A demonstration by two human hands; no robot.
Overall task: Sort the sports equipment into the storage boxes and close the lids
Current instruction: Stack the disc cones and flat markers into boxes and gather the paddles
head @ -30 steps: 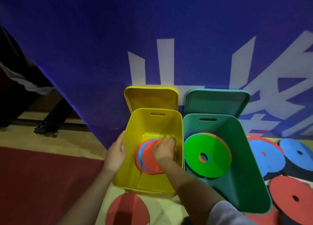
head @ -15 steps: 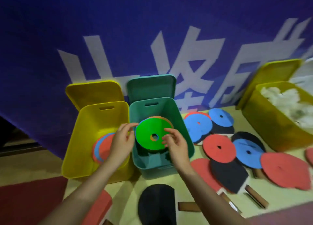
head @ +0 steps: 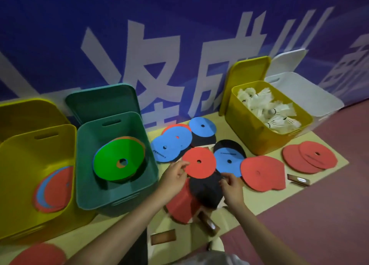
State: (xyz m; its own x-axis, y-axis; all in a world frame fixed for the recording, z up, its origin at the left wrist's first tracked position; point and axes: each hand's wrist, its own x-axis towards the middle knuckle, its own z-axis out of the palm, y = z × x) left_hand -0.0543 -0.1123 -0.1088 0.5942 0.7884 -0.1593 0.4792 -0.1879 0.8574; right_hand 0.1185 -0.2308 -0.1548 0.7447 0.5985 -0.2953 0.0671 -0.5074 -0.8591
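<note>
Banner [head: 60, 35]: hanging blue with large white characters behind everything, along the far edge of the floor.
Floor [head: 259, 201]: carrying all the items on its pale strip, with dark red flooring lying to the right.
Left yellow box [head: 24, 185]: sitting at the far left with its lid leaning open behind it, holding red and blue discs against its inner wall.
Green box [head: 119, 195]: standing just beside the left yellow box, lid open behind, holding a green disc [head: 115, 159] stacked over an orange one.
Right yellow box [head: 259, 133]: sitting near the banner at the right, open, holding white shuttlecocks [head: 267, 109].
White box [head: 307, 93]: standing just behind the right yellow box, lid up.
Loose discs: lying in an overlapping spread between the green box and the right yellow box, blue ones [head: 173, 143] farther back, red ones [head: 309, 157] at the right.
Red disc [head: 199, 163]: lying in the middle of the spread, over a black piece.
Left hand [head: 173, 177]: pinching the left edge of the red disc with curled fingers.
Right hand [head: 231, 187]: hovering at the disc's lower right edge, fingers curling; I cannot tell whether they are gripping anything.
</note>
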